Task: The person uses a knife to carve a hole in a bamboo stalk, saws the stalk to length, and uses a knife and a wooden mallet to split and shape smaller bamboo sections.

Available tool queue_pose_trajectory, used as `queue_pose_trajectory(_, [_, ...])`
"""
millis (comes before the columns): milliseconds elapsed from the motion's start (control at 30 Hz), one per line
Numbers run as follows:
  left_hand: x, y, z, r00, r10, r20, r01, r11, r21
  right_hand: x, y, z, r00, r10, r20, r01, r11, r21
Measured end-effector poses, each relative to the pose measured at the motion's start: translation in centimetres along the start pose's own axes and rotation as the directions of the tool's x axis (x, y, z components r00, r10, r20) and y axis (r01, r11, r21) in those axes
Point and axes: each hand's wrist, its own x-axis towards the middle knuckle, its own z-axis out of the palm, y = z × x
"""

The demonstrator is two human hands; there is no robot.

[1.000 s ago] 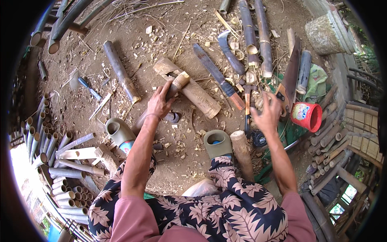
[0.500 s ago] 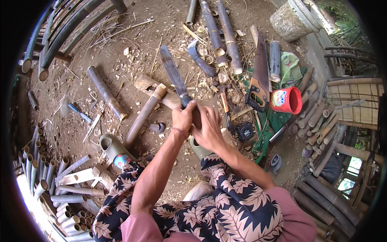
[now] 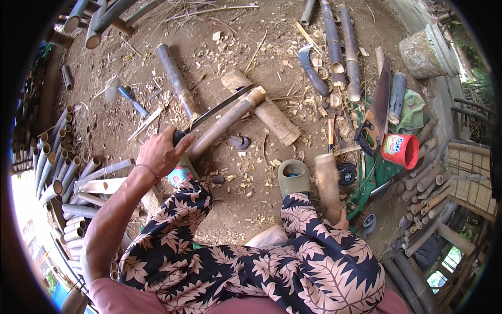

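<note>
The brown dirt floor (image 3: 235,222) met a grey ledge (image 3: 444,102) on the right, near a slatted panel (image 3: 473,167); bright daylight (image 3: 22,201) showed at lower left.

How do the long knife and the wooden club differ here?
The long knife has a thin, dark blade; the wooden club is thick and light brown. The knife is in the left hand, the club in the partly hidden right hand. The knife shows fairly crisply, while the club is blurred. Both are elongated.

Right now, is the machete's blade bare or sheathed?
Bare: the machete shows an uncovered blade beyond the left hand gripping its handle.
</note>
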Motion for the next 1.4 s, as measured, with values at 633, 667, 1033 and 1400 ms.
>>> queue_pose_trajectory(633, [1.3, 0.0, 2.6, 0.993, -0.066, 0.103, 0.058, 0.995, 0.079, 4.1, -23.6, -7.0, 0.798, -0.603, 0.009, 0.497, 0.667, 0.555])
queue_pose_trajectory(667, [1.3, 0.0, 2.8, 0.993, -0.063, 0.099, 0.055, 0.995, 0.079, 4.5, -24.0, -6.5, 0.785, -0.62, 0.006, 0.518, 0.66, 0.544])
queue_pose_trajectory(1033, [1.6, 0.5, 2.3, 0.993, -0.02, 0.118, 0.001, 0.987, 0.161, 8.9, -29.2, -1.3, 0.653, -0.755, -0.057, 0.756, 0.645, 0.116])
queue_pose_trajectory(1400, [3.1, 2.4, -0.8, 0.98, -0.038, 0.197, -0.006, 0.975, 0.221, 11.8, -28.0, -2.1, 0.615, -0.741, -0.27, 0.787, 0.599, 0.147])
